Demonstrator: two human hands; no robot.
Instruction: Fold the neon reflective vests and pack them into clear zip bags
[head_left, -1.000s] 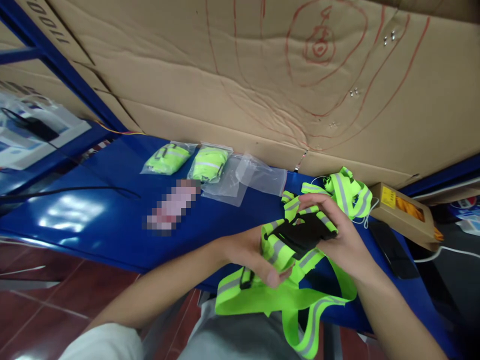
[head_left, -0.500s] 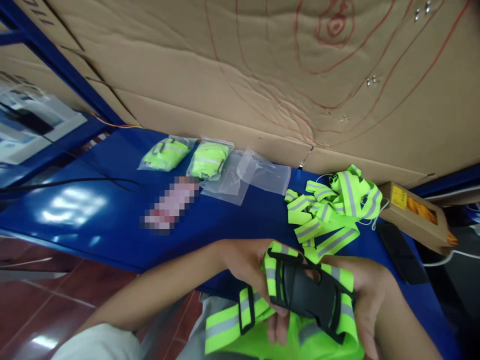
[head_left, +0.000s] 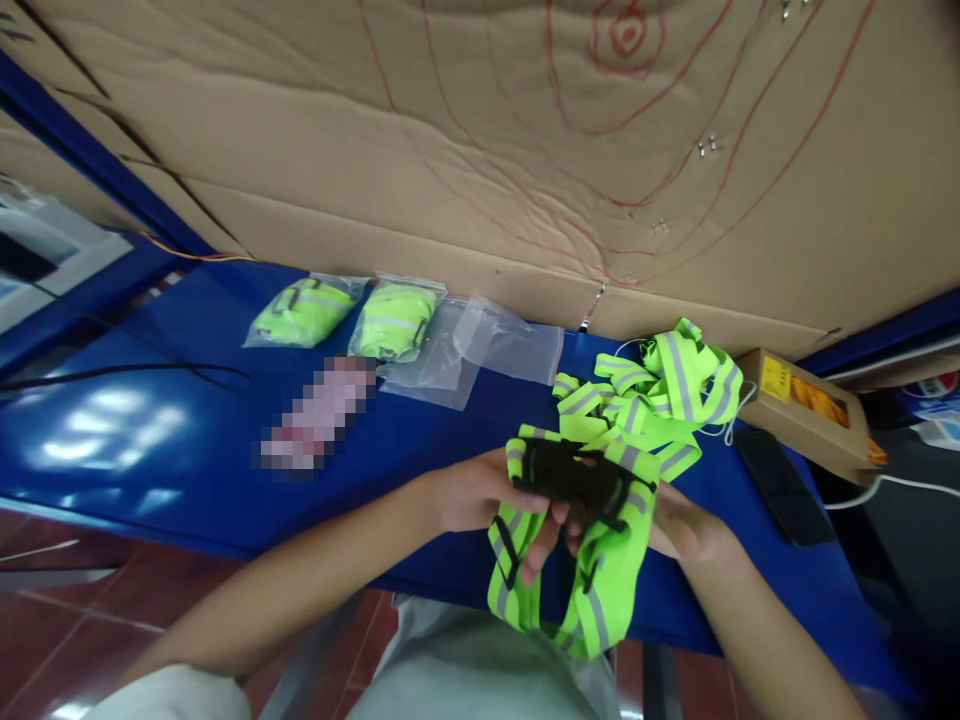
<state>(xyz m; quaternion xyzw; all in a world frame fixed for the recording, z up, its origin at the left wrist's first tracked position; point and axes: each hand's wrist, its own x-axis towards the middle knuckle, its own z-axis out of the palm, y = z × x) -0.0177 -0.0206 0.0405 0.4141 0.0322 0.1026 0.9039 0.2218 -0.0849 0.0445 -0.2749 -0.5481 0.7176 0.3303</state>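
Observation:
A neon-yellow reflective strap bundle (head_left: 611, 600) with a black buckle (head_left: 574, 478) is held up over the table's front edge, its loops hanging down. My left hand (head_left: 487, 495) is closed on the bundle's left side, with some fingers showing below the buckle. On the right side, my right hand (head_left: 675, 525) grips the same bundle, its fingers mostly hidden behind the straps. Just beyond lies a loose pile of similar straps (head_left: 682, 380). Two clear bags with folded straps, a left one (head_left: 304, 312) and a right one (head_left: 394, 322), rest near the cardboard.
Flat clear bags (head_left: 510, 340) lie on the blue table (head_left: 420, 440), near a blurred-out pink item (head_left: 319, 415). A black phone (head_left: 784, 490) and a cardboard box (head_left: 810, 410) are at the right. Cardboard (head_left: 375, 150) stands along the back; a black cable (head_left: 127, 370) crosses the left.
Both hands have lifted the strap bundle away from my lap and forward, nearer the loose pile. The buckle has tilted and the loops now hang below it. The camera view has shifted slightly.

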